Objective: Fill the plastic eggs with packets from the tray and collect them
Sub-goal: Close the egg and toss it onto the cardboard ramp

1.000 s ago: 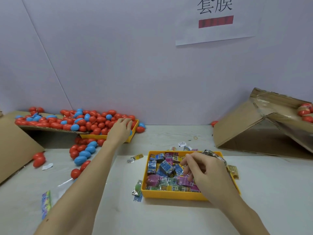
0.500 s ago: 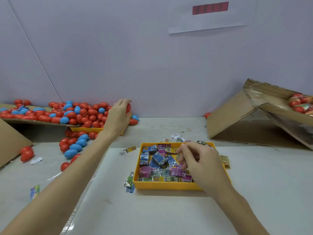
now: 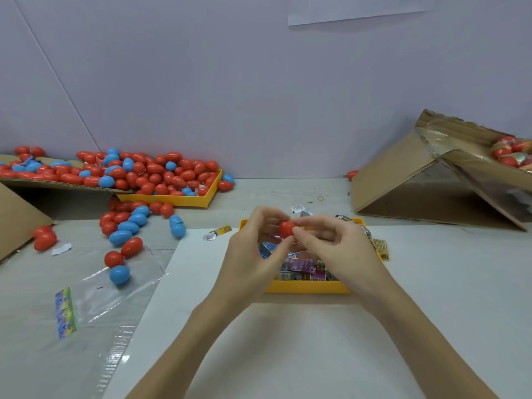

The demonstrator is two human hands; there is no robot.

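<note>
I hold a red plastic egg [image 3: 286, 228] between both hands, just above the back part of the yellow packet tray [image 3: 305, 287]. My left hand [image 3: 250, 251] grips the egg from the left with curled fingers. My right hand [image 3: 331, 249] pinches its right end with thumb and forefinger. Colourful packets [image 3: 305, 266] fill the tray below, partly hidden by my hands. Whether a packet is in my right hand cannot be seen.
A heap of red and blue eggs [image 3: 161, 174] fills a second yellow tray [image 3: 172, 200] at back left, with loose eggs [image 3: 126, 226] spilled beside it. A tilted cardboard box [image 3: 417, 185] at right holds eggs [image 3: 506, 154]. A clear plastic bag [image 3: 115, 289] lies at left.
My left hand has come back from the egg heap with a red egg to above the packet tray. My right hand has risen from the packets to meet it.
</note>
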